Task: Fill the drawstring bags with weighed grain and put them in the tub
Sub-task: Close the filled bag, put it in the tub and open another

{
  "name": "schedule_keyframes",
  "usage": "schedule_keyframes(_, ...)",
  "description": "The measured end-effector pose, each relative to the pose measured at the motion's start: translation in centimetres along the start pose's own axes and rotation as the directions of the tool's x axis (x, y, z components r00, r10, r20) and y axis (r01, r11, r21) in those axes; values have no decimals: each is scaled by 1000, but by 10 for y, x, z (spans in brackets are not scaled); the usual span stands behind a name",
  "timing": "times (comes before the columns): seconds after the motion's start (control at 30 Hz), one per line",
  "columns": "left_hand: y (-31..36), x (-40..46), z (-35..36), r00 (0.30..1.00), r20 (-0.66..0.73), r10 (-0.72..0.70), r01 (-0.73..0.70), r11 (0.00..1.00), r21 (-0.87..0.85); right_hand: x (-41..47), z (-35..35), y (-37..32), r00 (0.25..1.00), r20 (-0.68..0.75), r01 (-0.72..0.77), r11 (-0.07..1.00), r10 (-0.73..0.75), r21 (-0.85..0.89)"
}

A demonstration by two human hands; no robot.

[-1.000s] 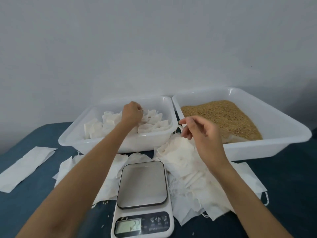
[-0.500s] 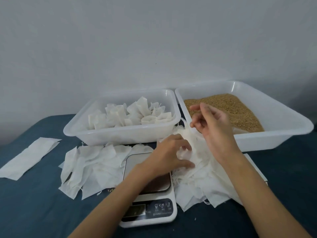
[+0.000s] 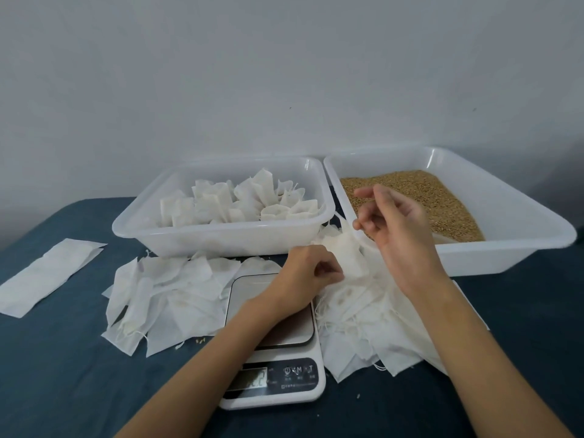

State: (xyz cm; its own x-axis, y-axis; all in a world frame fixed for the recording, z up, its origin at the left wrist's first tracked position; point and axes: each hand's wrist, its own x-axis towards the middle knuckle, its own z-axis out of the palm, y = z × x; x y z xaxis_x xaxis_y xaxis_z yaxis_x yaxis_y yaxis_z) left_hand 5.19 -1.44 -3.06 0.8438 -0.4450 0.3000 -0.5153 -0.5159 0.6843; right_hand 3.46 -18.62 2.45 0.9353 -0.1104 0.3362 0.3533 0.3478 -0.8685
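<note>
Picking next empty bag (image 3: 349, 254) off the pile by the scale (image 3: 275, 336)
L hand (image 3: 308, 276) pinching it – R hand (image 3: 392, 219) loose, empty, over grain (image 3: 423, 197); tangled strings could drag extra bags along.

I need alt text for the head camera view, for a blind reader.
A left hand pinches an empty bag from a white pile beside a kitchen scale, while the right hand hovers open. Behind stand a tub of filled bags and a tub of grain.

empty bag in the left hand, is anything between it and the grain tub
Nothing visible blocks it. The left hand pinches the empty bag just in front of the grain tub; only the right hand hovers over that near rim.
</note>
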Motion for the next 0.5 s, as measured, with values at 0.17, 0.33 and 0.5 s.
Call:
schedule_keyframes(0.17, -1, 1, -1, 997, -30, -72, 68, 990, -127, 0, -1, 0, 1000, -1, 5, 1000, -5, -16)
schedule_keyframes(0.33, -11, -6, -14, 969, -245, 29, -13, 998, 65, 0, -2, 1, 1000, 2, 5, 1000, -5, -21)
schedule_keyframes(0.5, -41, -29, -52, 950, -313, -7, 96, 958, 270, -4, 1, 0, 998, 9, 59, 987, -59, -152)
